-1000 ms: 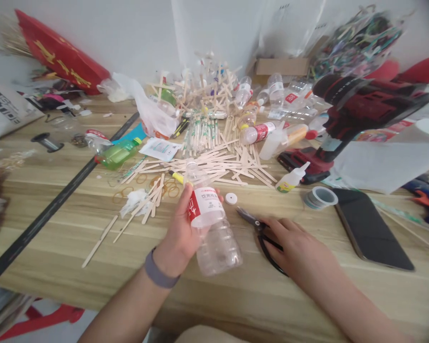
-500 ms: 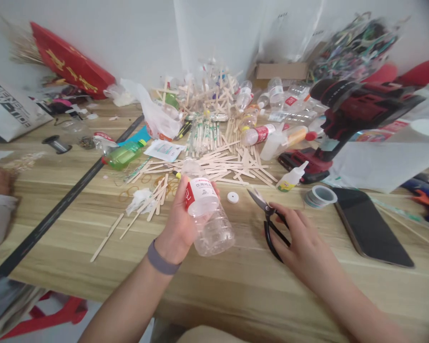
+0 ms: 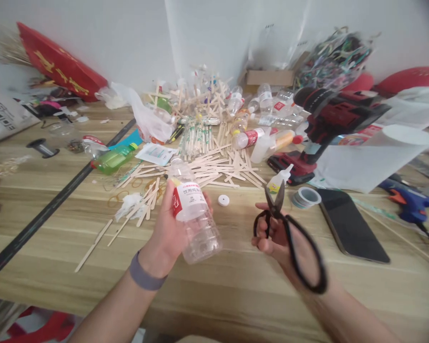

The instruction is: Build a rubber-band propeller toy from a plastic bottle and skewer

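Note:
My left hand (image 3: 169, 228) is wrapped around a clear plastic bottle (image 3: 202, 236) with a red and white label, its neck tilted away from me. In my right hand (image 3: 271, 238) are black-handled scissors (image 3: 277, 202), blades parted and pointing up and away. The fingers curl through one handle loop, while the other loop stands off beside the wrist. Between the two hands a small white disc (image 3: 223, 200) lies on the wooden table (image 3: 229, 295). Beyond the bottle spread many loose wooden craft sticks (image 3: 218, 166).
At right stand a red and black cordless drill (image 3: 321, 128), a small glue bottle (image 3: 280, 178), a tape roll (image 3: 306, 196), a phone (image 3: 353, 226) and a blue glue gun (image 3: 407, 197). A green bottle (image 3: 116, 159) lies left, near a long black strip (image 3: 57, 202).
My right hand has lifted the scissors off the table and turned them, blades now upward and spread wider. My left hand still holds the bottle. The view has shifted slightly right.

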A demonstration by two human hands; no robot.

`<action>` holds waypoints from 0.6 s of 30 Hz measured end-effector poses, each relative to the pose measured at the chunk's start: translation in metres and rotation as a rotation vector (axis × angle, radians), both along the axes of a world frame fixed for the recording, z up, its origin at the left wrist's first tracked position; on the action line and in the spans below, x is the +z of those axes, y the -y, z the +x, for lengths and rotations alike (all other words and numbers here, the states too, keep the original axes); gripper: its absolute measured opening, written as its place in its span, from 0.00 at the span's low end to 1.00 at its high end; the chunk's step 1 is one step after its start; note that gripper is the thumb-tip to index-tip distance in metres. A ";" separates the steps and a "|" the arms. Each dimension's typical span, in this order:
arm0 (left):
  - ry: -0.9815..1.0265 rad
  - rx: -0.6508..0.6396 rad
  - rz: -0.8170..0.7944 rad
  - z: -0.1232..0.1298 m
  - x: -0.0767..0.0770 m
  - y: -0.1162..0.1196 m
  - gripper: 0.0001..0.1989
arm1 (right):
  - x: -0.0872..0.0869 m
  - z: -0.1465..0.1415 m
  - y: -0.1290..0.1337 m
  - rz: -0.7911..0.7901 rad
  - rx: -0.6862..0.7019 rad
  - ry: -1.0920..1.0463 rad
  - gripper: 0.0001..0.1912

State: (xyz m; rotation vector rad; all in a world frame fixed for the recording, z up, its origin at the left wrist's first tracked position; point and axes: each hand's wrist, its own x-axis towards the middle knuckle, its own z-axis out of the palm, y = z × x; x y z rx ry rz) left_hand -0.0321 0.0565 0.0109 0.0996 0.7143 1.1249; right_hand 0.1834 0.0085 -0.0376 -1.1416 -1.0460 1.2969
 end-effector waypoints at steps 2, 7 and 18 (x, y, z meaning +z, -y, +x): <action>-0.012 0.014 0.000 0.001 0.000 0.000 0.30 | 0.001 0.000 0.000 -0.039 -0.020 0.022 0.32; -0.062 0.094 0.013 0.002 -0.001 -0.001 0.27 | 0.004 0.011 0.000 0.038 -0.126 0.523 0.38; -0.107 0.306 0.002 0.007 0.003 -0.008 0.10 | 0.023 -0.004 0.014 0.620 -0.124 0.938 0.09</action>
